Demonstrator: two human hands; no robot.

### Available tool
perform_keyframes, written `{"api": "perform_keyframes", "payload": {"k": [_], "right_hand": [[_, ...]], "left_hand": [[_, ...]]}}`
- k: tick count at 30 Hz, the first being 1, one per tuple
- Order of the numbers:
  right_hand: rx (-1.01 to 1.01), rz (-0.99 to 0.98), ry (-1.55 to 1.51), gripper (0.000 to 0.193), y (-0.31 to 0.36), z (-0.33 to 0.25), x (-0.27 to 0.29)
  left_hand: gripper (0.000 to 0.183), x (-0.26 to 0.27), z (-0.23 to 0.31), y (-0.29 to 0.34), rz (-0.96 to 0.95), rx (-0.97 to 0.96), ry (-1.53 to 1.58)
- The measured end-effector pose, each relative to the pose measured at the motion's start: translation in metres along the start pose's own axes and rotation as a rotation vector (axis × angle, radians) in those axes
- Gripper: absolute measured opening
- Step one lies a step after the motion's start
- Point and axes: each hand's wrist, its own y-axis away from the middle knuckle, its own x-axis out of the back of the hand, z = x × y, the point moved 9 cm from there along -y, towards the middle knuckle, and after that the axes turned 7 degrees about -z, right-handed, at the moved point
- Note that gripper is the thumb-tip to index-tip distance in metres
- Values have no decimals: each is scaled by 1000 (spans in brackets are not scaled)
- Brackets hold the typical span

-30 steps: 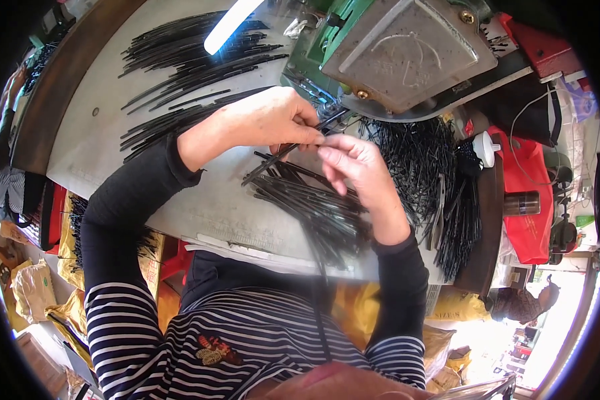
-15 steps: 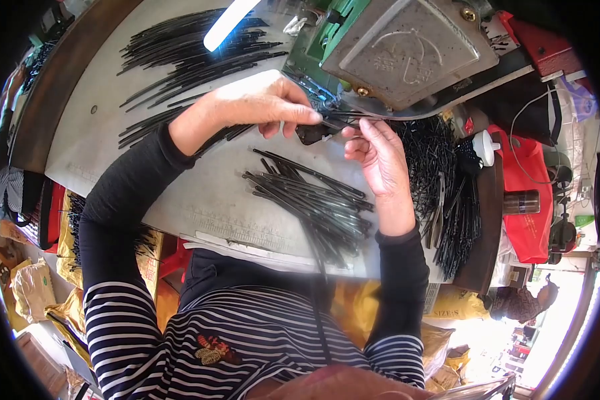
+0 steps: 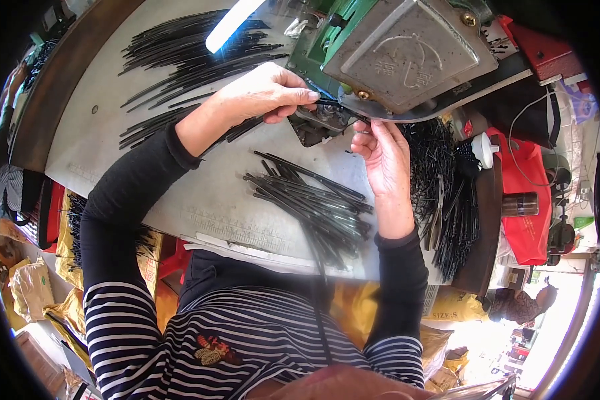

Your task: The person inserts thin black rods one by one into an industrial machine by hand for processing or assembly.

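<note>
My left hand (image 3: 270, 97) pinches one end of a thin black strip (image 3: 340, 107) between thumb and fingertips. The thumb and fingers of my right hand (image 3: 385, 157) are closed on the strip's other end, palm turned partly up. Between the hands the strip passes at the near edge of a green and grey machine (image 3: 413, 60), above a dark metal mechanism (image 3: 317, 127) in the table. The machine head hides part of the working spot. Nearer me lies a loose bundle of black strips (image 3: 307, 197).
More black strips (image 3: 193, 50) are spread over the far left of the pale table (image 3: 93, 143). A tangled black heap (image 3: 440, 180) sits right of my right hand, with scissors (image 3: 437, 210) beside it. A bright lamp tube (image 3: 233, 27) hangs above. Beyond the edge is a red bag (image 3: 527, 230).
Both hands keep hold of the strip. My left hand has shifted slightly away from me, and the strip now slants down toward my right hand, closer under the machine head.
</note>
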Motion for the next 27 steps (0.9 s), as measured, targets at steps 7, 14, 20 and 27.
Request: {"api": "perform_keyframes", "payload": {"k": [7, 14, 20, 27], "right_hand": [[11, 18, 14, 24, -1, 2, 1], [-45, -5, -26, 23, -3, 6, 2], [-55, 15, -8, 27, -3, 8, 7], [96, 14, 15, 26, -1, -32, 33]], "left_hand": [[35, 2, -6, -4, -14, -3, 44], [36, 2, 0, 0, 16, 33, -28], [37, 1, 7, 4, 28, 18, -55], [33, -43, 10, 21, -296, 108, -117]]}}
